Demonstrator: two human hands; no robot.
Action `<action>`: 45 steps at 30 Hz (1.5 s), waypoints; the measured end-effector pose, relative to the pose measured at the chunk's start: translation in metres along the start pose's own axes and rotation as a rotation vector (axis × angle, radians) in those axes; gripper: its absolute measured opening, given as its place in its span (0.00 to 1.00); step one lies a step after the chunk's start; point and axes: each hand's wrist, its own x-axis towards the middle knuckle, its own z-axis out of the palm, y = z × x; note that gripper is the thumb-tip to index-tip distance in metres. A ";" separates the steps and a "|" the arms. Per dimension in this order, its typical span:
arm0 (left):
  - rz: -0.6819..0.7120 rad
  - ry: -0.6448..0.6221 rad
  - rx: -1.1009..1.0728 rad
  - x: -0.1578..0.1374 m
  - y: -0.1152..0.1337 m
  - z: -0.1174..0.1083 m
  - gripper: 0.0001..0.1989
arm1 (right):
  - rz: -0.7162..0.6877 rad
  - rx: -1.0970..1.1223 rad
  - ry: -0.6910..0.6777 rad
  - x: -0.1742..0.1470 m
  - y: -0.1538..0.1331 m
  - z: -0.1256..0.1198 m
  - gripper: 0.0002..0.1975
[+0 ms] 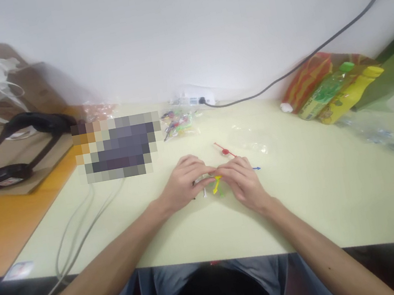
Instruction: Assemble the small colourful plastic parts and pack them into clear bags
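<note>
My left hand and my right hand meet above the table, thumbs and fingers pinched together with the tips touching. A small yellow arrow-shaped plastic piece sticks out from beneath the right fingertips, pointing down toward me. Whatever the left fingertips pinch is hidden. Close under the hands are a white piece and a green piece, both partly covered. A blue arrow tip shows just right of my right hand. Beyond the fingers lies a thin red pointer with a round middle.
Several small coloured parts sit in a clear bag at the back. A blurred-out dark object and cables are to the left, beside a black headset-like frame. Bottle-shaped packs and crumpled plastic are right.
</note>
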 end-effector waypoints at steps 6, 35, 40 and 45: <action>-0.031 0.025 0.027 0.003 0.005 0.000 0.04 | 0.064 -0.028 0.050 0.000 -0.003 0.005 0.18; -0.046 -0.032 -0.058 0.002 0.006 0.002 0.18 | 0.010 -0.037 0.050 0.002 -0.006 0.003 0.04; -0.040 -0.041 -0.049 0.005 0.009 0.000 0.11 | 0.025 -0.043 0.041 0.002 -0.007 0.003 0.06; -0.091 -0.069 -0.041 0.004 0.009 0.000 0.09 | 0.022 -0.059 0.023 0.002 -0.008 0.003 0.08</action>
